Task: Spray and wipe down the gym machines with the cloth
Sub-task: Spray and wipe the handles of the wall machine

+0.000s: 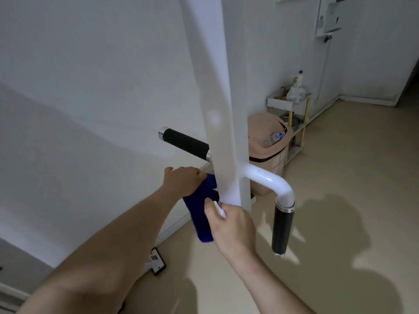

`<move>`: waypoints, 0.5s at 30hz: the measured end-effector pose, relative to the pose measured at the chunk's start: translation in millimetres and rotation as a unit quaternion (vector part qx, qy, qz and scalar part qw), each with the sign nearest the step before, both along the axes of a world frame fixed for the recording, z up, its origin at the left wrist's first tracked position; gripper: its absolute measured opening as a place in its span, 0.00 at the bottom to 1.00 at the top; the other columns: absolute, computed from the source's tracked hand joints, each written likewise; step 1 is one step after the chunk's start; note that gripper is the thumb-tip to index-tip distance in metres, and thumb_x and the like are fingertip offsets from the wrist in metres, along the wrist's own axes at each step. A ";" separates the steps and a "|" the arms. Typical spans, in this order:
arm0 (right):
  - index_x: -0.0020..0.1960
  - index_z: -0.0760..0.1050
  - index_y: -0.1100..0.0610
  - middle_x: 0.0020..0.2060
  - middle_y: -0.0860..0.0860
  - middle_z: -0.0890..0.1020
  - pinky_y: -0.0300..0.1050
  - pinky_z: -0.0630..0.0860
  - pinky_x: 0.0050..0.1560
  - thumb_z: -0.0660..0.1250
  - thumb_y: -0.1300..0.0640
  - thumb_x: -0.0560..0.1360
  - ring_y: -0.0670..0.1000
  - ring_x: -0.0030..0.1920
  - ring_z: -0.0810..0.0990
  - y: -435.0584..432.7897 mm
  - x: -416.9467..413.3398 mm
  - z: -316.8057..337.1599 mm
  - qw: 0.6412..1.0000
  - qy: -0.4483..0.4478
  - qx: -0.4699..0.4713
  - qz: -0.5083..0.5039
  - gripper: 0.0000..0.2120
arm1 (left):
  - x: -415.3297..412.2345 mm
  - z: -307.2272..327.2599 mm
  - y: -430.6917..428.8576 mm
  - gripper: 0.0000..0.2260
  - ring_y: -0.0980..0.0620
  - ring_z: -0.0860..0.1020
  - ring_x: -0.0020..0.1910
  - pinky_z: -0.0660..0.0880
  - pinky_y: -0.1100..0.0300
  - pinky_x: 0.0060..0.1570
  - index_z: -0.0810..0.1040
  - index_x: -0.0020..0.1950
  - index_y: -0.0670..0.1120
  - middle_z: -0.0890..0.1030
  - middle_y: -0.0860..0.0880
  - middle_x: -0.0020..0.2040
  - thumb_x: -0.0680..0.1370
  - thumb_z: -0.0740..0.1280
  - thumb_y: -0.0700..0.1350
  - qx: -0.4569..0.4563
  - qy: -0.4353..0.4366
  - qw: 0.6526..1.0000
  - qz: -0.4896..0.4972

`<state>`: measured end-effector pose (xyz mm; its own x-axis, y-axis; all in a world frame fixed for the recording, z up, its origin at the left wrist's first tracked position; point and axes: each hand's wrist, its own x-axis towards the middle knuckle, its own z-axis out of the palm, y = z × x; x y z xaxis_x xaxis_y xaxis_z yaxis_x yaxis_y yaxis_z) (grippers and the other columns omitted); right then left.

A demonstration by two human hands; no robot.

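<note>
the left hand (pixel 183 180) grips the top of a blue cloth (pixel 200 214), fingers curled round it, pressing it against the left side of a white upright post (pixel 224 132); the rest of the cloth hangs down. just beside it, the right hand (pixel 232 225) is closed round a small white object (pixel 220 208), mostly hidden. a curved white tube (pixel 272 180) leaves the post, ending in a black handle (pixel 282 227). another black handle (pixel 184 142) sticks out left. behind stands a pink bin (pixel 269 168).
</note>
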<state>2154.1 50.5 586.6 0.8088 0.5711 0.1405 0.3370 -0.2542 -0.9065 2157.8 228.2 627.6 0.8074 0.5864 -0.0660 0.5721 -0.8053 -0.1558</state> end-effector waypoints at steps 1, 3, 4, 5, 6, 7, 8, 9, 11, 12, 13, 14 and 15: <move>0.24 0.58 0.54 0.18 0.48 0.66 0.44 0.58 0.26 0.60 0.37 0.74 0.49 0.22 0.62 -2.4 -0.5 -1.1 1.000 -0.005 0.003 0.012 0.29 | 0.4 -3.9 11.1 0.13 0.52 0.73 0.44 0.69 0.51 0.54 0.73 0.50 0.49 0.74 0.52 0.44 0.82 0.51 0.51 -0.024 -0.005 0.999 0.031; 0.25 0.58 0.55 0.19 0.50 0.65 0.45 0.58 0.27 0.56 0.33 0.70 0.49 0.23 0.61 -5.4 1.2 -4.1 0.999 -0.016 0.010 0.028 0.28 | 0.2 -12.7 24.4 0.15 0.50 0.76 0.43 0.71 0.57 0.46 0.76 0.54 0.44 0.76 0.49 0.44 0.81 0.55 0.52 -0.116 -0.075 0.983 0.120; 0.25 0.59 0.56 0.19 0.50 0.64 0.46 0.59 0.28 0.54 0.31 0.69 0.49 0.24 0.62 -6.4 3.2 -5.7 0.999 -0.014 0.015 0.035 0.29 | -0.4 -17.1 26.0 0.16 0.48 0.78 0.43 0.72 0.58 0.42 0.76 0.56 0.42 0.77 0.48 0.43 0.80 0.58 0.52 -0.192 -0.147 0.952 0.185; 0.26 0.62 0.57 0.20 0.51 0.65 0.47 0.61 0.29 0.53 0.30 0.68 0.50 0.25 0.63 -7.9 5.2 -6.4 0.999 -0.004 0.021 0.043 0.30 | -2.4 -19.8 22.9 0.16 0.47 0.79 0.42 0.74 0.59 0.39 0.76 0.56 0.40 0.79 0.46 0.42 0.78 0.61 0.52 -0.286 -0.236 0.890 0.265; 0.28 0.65 0.60 0.21 0.53 0.68 0.47 0.64 0.30 0.53 0.30 0.68 0.51 0.25 0.66 -7.7 6.9 -7.9 0.998 0.011 0.030 0.054 0.32 | -4.8 -23.4 18.8 0.17 0.46 0.80 0.43 0.76 0.58 0.38 0.76 0.56 0.40 0.81 0.45 0.44 0.75 0.64 0.52 -0.387 -0.328 0.794 0.336; 0.29 0.68 0.61 0.22 0.55 0.70 0.48 0.68 0.30 0.54 0.30 0.68 0.53 0.26 0.69 -8.9 8.4 -9.1 0.996 0.030 0.043 0.066 0.33 | -5.8 -26.4 13.3 0.17 0.45 0.81 0.44 0.79 0.56 0.40 0.75 0.56 0.41 0.82 0.43 0.46 0.73 0.66 0.51 -0.468 -0.400 0.692 0.377; 0.30 0.70 0.63 0.23 0.56 0.72 0.48 0.70 0.31 0.56 0.31 0.68 0.53 0.26 0.70 -10.0 9.5 -9.8 0.994 0.052 0.063 0.076 0.33 | -5.5 -30.7 8.3 0.19 0.43 0.82 0.46 0.81 0.53 0.43 0.75 0.57 0.42 0.83 0.43 0.48 0.72 0.68 0.51 -0.520 -0.455 0.604 0.397; 0.31 0.70 0.63 0.22 0.56 0.73 0.48 0.71 0.32 0.57 0.32 0.69 0.53 0.25 0.71 -11.1 9.7 -9.7 0.990 0.078 0.083 0.085 0.32 | -5.3 -35.1 3.6 0.20 0.43 0.82 0.48 0.81 0.50 0.45 0.75 0.58 0.43 0.83 0.43 0.51 0.71 0.69 0.52 -0.554 -0.496 0.532 0.405; 0.29 0.71 0.60 0.19 0.51 0.72 0.46 0.72 0.33 0.60 0.35 0.70 0.50 0.24 0.71 -12.0 10.0 -8.7 0.981 0.126 0.113 0.095 0.28 | -4.8 -40.9 -6.0 0.23 0.44 0.82 0.50 0.80 0.47 0.50 0.74 0.61 0.44 0.82 0.44 0.53 0.70 0.68 0.55 -0.587 -0.555 0.425 0.409; 0.27 0.72 0.57 0.19 0.50 0.73 0.45 0.72 0.34 0.60 0.36 0.70 0.49 0.24 0.72 -12.6 13.1 -9.4 0.979 0.139 0.119 0.089 0.26 | -0.8 -44.8 -13.0 0.24 0.44 0.81 0.50 0.79 0.49 0.52 0.74 0.62 0.44 0.82 0.45 0.53 0.71 0.67 0.57 -0.594 -0.569 0.391 0.414; 0.26 0.72 0.56 0.19 0.50 0.73 0.45 0.73 0.35 0.60 0.35 0.69 0.49 0.24 0.73 -13.0 14.9 -9.2 0.978 0.147 0.123 0.086 0.26 | 0.4 -45.8 -22.6 0.25 0.45 0.81 0.50 0.79 0.51 0.52 0.73 0.63 0.44 0.81 0.45 0.53 0.73 0.65 0.59 -0.594 -0.581 0.371 0.414; 0.26 0.72 0.55 0.19 0.51 0.74 0.45 0.74 0.35 0.60 0.34 0.68 0.50 0.24 0.73 -12.8 16.8 -9.5 0.976 0.153 0.130 0.086 0.26 | 0.9 -47.0 -33.3 0.25 0.45 0.80 0.50 0.79 0.52 0.50 0.72 0.63 0.43 0.81 0.46 0.52 0.76 0.63 0.60 -0.594 -0.592 0.362 0.407; 0.26 0.72 0.56 0.19 0.51 0.74 0.47 0.75 0.36 0.60 0.33 0.68 0.51 0.25 0.74 -13.2 18.1 -8.6 0.974 0.159 0.134 0.085 0.27 | 0.5 -48.5 -43.2 0.24 0.46 0.80 0.49 0.79 0.53 0.48 0.71 0.63 0.43 0.80 0.46 0.52 0.78 0.61 0.61 -0.593 -0.597 0.367 0.397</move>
